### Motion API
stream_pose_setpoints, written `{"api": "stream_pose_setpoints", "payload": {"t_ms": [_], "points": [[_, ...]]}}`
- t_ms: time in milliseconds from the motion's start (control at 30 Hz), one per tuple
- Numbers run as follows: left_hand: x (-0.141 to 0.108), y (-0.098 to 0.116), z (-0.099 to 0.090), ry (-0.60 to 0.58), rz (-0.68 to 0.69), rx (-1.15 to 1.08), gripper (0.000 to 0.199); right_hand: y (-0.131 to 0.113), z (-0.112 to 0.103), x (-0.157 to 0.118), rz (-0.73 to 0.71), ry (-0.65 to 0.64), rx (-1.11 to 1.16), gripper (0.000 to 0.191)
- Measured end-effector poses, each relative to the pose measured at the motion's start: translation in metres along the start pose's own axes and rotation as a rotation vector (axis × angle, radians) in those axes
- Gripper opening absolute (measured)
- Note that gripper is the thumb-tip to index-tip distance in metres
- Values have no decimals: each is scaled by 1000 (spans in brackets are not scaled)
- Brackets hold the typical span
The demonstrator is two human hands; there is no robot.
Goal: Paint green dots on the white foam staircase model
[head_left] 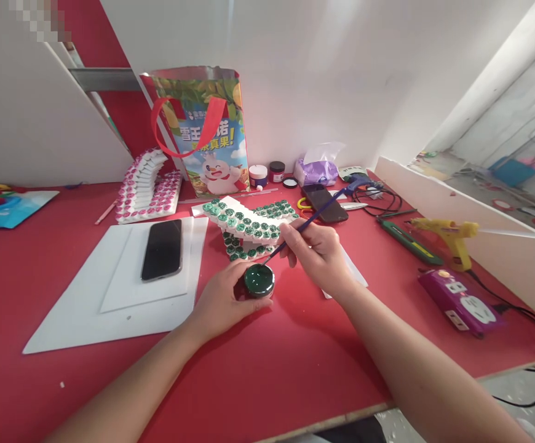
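My left hand (228,295) is wrapped round a small jar of dark green paint (259,280) standing on the red table. Between the fingers of my right hand (316,249) is a slim blue paintbrush (313,216), slanted so that its tip meets the jar's far rim. Just beyond both hands sits a curved white piece (244,223) covered with rows of round, green-painted buttons. Part of it is hidden behind my right hand.
White boards (83,307) with a black phone (162,250) lie left. A pink-dotted piece (150,187) and a gift bag (212,135) stand behind. At right are another phone (325,203), a green cutter (408,241), a yellow glue gun (452,234) and a purple power strip (461,301).
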State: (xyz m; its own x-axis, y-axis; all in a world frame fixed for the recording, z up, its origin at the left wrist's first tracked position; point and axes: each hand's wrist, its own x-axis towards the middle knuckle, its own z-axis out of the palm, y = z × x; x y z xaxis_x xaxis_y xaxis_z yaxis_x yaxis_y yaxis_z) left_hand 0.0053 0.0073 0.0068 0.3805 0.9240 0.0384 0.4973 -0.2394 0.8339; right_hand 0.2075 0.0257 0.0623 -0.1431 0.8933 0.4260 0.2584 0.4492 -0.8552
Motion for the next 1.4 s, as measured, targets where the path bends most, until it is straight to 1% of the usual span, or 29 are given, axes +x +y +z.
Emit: {"api": "stream_pose_setpoints", "payload": {"t_ms": [167, 467, 533, 633, 700, 733, 867, 933, 1067, 1300, 1400], "points": [[0, 1, -1, -5, -17, -24, 53, 3, 2, -1, -29, -19, -54, 42], [0, 1, -1, 1, 1, -4, 48, 2, 1, 0, 22, 1, -35, 47], [0, 1, -1, 6, 12, 10, 49, 2, 0, 0, 24, 36, 4, 45], [0, 2, -1, 7, 9, 21, 51, 5, -3, 2, 3, 150, 31, 42], [-1, 3, -1, 5, 1, 10, 49, 7, -6, 2, -27, 209, -23, 40], [-1, 4, -1, 5, 0, -1, 49, 8, -7, 3, -51, 214, -70, 39], [-1, 4, -1, 6, 4, -42, 47, 14, -7, 4, -226, 130, -263, 39], [-1, 4, 0, 6, 7, -50, 45, 18, -5, 5, -281, 78, -314, 41], [-1, 2, 0, -2, 14, -52, 43, 24, -2, 5, -241, 13, -353, 44], [-1, 1, 0, 16, 27, -52, 49, 29, 0, 6, -218, -9, -397, 43], [-1, 1, 0, 30, 33, -57, 52, 32, 0, 7, -225, -9, -425, 46]]}}
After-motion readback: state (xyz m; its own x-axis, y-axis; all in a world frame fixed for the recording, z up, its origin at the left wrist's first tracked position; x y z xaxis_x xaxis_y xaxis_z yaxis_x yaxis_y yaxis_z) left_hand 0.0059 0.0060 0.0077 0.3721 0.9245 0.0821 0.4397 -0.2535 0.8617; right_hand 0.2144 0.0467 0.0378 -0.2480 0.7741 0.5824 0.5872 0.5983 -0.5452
